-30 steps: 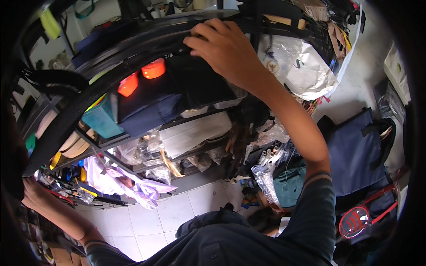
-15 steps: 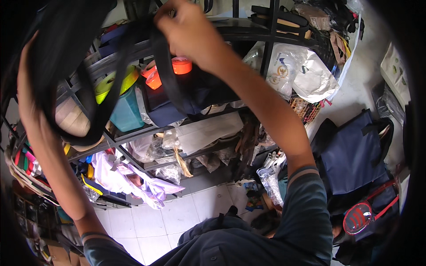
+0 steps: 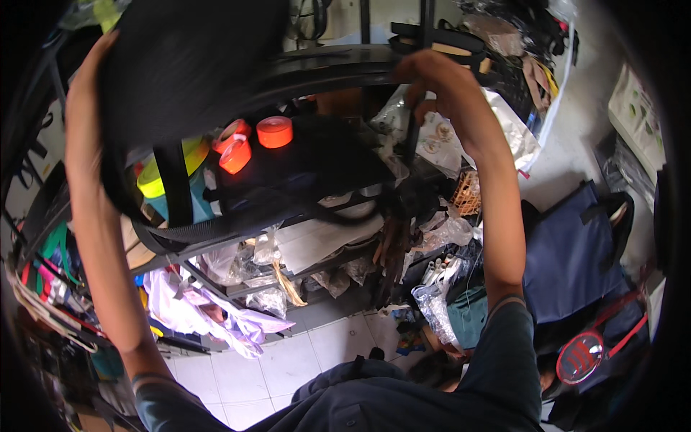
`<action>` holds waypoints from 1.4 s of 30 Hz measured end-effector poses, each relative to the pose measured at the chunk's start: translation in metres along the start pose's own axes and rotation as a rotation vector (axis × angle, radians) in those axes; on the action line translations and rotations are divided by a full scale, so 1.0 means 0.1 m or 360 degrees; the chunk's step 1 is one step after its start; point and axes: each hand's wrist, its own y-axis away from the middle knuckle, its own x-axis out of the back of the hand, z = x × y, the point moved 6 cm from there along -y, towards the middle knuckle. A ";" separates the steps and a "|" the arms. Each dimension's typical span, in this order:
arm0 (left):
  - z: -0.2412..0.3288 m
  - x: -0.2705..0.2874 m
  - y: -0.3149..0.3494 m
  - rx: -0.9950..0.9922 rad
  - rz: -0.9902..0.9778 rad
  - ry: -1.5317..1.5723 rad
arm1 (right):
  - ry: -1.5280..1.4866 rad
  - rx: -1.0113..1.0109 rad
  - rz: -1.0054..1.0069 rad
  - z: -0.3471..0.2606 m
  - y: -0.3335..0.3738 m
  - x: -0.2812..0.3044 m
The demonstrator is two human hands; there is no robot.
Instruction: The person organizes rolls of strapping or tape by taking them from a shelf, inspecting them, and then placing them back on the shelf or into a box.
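From here I see a big black bundle (image 3: 191, 72) filling the upper left of the frame, just right of the left hand (image 3: 99, 56), whose fingers it hides; I can't tell their grip. The right hand (image 3: 437, 81), upper right of centre, is bent, well apart from the bundle's main bulk; whether it pinches anything, I can't tell.

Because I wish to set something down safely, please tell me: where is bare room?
White floor tiles show bare between the lilac cloth and the dark shirt. It is crowded around the orange rolls and yellow roll, near the teal bag, and upper left, where the black item blocks the view.
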 end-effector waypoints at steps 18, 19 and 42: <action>-1.75 0.13 -1.40 0.0602 -0.0406 -0.0588 | 0.0567 0.0257 0.0380 -0.11 -0.60 0.60; -1.91 0.50 -1.57 0.0599 -0.0448 -0.0628 | 0.0559 0.0250 0.0432 -0.11 -0.64 0.75; -1.51 -3.78 -0.59 0.1295 -0.1030 -0.0061 | 0.1730 0.1019 -0.0245 0.39 -1.12 1.99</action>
